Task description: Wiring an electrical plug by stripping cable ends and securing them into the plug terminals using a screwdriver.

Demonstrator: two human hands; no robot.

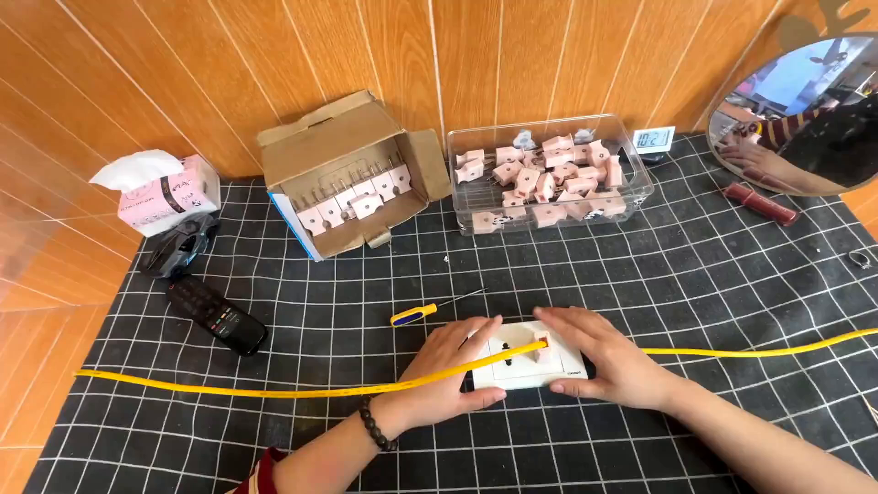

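Socket plate (521, 361), white, smooth and squarish, lies flat on the bench (640, 265) directly between my hands, its long axis crosswise. My left hand (453, 370) lies spread, pressing its near-left edge; my right hand (604, 357) is spread over its right side, equally close. Yellow wire (274, 391), thin and glossy, crosses the plate. Beyond my left hand lies a yellow-handled screwdriver (434, 308).

An open brown cardboard box (352, 174) with a blue edge lies at eleven o'clock. A pink tissue pack (169, 194) sits at ten o'clock. A small white digital clock screen (654, 139) stands at one o'clock.
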